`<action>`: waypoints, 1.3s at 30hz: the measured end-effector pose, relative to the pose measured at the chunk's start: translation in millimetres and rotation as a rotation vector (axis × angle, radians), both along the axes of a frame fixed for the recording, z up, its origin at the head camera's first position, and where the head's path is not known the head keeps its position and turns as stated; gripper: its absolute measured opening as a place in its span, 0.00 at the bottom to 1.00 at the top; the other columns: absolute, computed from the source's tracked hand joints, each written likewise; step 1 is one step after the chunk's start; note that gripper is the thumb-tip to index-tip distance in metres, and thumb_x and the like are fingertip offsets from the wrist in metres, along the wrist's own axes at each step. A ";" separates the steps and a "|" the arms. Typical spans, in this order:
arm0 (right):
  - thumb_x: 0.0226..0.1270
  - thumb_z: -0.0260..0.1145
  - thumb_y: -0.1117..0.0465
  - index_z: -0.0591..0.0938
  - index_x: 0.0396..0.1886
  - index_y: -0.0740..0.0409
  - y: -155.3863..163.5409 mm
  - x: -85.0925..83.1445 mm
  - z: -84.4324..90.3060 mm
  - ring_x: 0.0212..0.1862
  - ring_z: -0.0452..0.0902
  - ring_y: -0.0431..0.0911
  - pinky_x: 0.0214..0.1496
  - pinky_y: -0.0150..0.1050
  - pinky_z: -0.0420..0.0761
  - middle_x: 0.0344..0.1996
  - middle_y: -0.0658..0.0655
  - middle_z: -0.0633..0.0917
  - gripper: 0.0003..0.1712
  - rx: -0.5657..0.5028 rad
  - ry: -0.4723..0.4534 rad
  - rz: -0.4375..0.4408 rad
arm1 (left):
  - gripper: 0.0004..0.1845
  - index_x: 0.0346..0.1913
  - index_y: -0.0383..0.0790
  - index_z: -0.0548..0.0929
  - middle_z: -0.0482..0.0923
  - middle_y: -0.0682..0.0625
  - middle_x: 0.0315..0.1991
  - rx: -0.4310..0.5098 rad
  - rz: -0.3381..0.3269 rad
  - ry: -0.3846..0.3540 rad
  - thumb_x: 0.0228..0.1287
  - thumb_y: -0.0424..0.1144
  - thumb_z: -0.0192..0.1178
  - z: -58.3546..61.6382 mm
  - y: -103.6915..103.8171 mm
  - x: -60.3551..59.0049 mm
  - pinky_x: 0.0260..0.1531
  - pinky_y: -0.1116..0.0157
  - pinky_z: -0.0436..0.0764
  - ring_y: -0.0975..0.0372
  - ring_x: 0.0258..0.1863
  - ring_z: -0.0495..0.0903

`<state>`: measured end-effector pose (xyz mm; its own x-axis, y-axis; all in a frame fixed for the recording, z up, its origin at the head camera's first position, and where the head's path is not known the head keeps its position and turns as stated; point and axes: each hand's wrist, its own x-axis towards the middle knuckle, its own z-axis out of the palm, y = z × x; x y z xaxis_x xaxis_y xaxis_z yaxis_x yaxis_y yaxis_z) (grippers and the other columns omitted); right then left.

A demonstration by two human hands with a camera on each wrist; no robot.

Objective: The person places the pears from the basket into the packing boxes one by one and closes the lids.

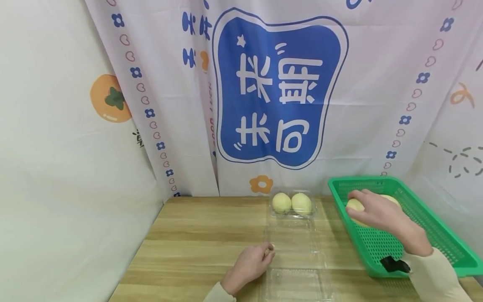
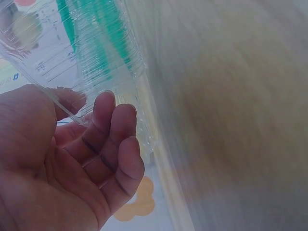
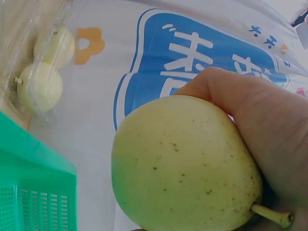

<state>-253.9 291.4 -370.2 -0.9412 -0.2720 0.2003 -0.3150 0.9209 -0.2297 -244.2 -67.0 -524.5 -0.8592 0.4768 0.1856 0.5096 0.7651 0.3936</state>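
My right hand (image 1: 381, 212) grips a pale yellow-green pear (image 3: 185, 163) above the green basket (image 1: 434, 214); the pear's brown stem points toward the palm side. Another pear (image 1: 391, 200) shows behind this hand, inside the basket, and part of one more lies below it. At the left edge of a clear plastic container (image 1: 292, 237), my left hand (image 1: 250, 264) pinches the thin rim between thumb and fingers. The left wrist view shows the ribbed clear plastic (image 2: 103, 43) passing between that thumb and the fingertips.
Toward the back, two pears (image 1: 292, 204) sit side by side in a clear plastic box. A further clear plastic section (image 1: 296, 283) lies at the front of the wooden table (image 1: 196, 235). Printed cloth (image 1: 279, 92) hangs behind the table, and a white sheet (image 1: 68, 188) closes the left side.
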 end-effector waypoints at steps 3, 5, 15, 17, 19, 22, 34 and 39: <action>0.66 0.63 0.48 0.80 0.53 0.58 -5.3 2.2 1.0 0.36 0.78 0.44 0.31 0.37 0.76 0.47 0.61 0.83 0.23 -0.016 0.009 0.026 | 0.12 0.50 0.44 0.82 0.59 0.64 0.11 0.003 0.001 0.000 0.74 0.45 0.52 1.7 0.1 -0.7 0.10 0.76 0.59 0.74 0.09 0.54; 0.66 0.63 0.47 0.80 0.53 0.58 -9.0 3.5 1.1 0.37 0.79 0.44 0.32 0.37 0.76 0.46 0.61 0.83 0.24 -0.023 0.012 0.034 | 0.13 0.50 0.43 0.82 0.60 0.63 0.11 0.005 0.002 -0.008 0.74 0.45 0.52 2.8 0.2 -1.1 0.10 0.76 0.60 0.74 0.09 0.55; 0.66 0.64 0.45 0.80 0.52 0.54 -24.9 14.7 -2.4 0.31 0.74 0.37 0.28 0.34 0.73 0.45 0.57 0.83 0.22 -0.059 0.002 0.074 | 0.12 0.49 0.43 0.82 0.61 0.63 0.12 0.009 0.001 -0.005 0.74 0.44 0.53 3.4 1.4 -1.4 0.11 0.75 0.61 0.74 0.09 0.56; 0.66 0.64 0.45 0.80 0.51 0.52 -27.8 18.0 -4.1 0.29 0.71 0.36 0.25 0.32 0.70 0.45 0.56 0.83 0.21 -0.074 -0.006 0.080 | 0.12 0.49 0.43 0.82 0.61 0.63 0.12 0.010 0.000 -0.002 0.74 0.44 0.53 3.3 1.3 -0.9 0.11 0.75 0.61 0.74 0.09 0.56; 0.66 0.65 0.44 0.80 0.51 0.51 -30.3 20.8 -6.2 0.28 0.70 0.35 0.24 0.31 0.69 0.44 0.54 0.82 0.21 -0.080 -0.009 0.089 | 0.12 0.49 0.43 0.82 0.61 0.63 0.12 0.011 0.000 -0.003 0.74 0.45 0.53 3.2 1.2 -0.4 0.11 0.75 0.61 0.74 0.09 0.56; 0.65 0.65 0.44 0.80 0.50 0.50 -34.2 24.0 -11.0 0.29 0.70 0.34 0.25 0.30 0.70 0.41 0.51 0.81 0.20 -0.087 -0.008 0.113 | 0.12 0.49 0.43 0.82 0.61 0.64 0.12 0.011 0.001 -0.004 0.73 0.44 0.53 3.0 1.2 -0.2 0.11 0.75 0.61 0.74 0.10 0.56; 0.66 0.64 0.41 0.81 0.49 0.47 -51.7 36.4 -32.9 0.32 0.72 0.30 0.27 0.28 0.72 0.41 0.46 0.82 0.20 -0.098 -0.028 0.200 | 0.12 0.48 0.42 0.83 0.61 0.63 0.13 0.016 -0.011 0.019 0.74 0.45 0.53 3.6 0.4 0.2 0.13 0.75 0.61 0.74 0.10 0.57; 0.67 0.62 0.38 0.81 0.50 0.45 -60.5 40.8 -40.9 0.41 0.79 0.36 0.38 0.35 0.80 0.44 0.43 0.82 0.21 -0.056 -0.013 0.210 | 0.13 0.49 0.43 0.83 0.62 0.63 0.13 0.009 -0.008 0.017 0.74 0.45 0.53 5.3 0.1 1.0 0.13 0.75 0.61 0.74 0.11 0.57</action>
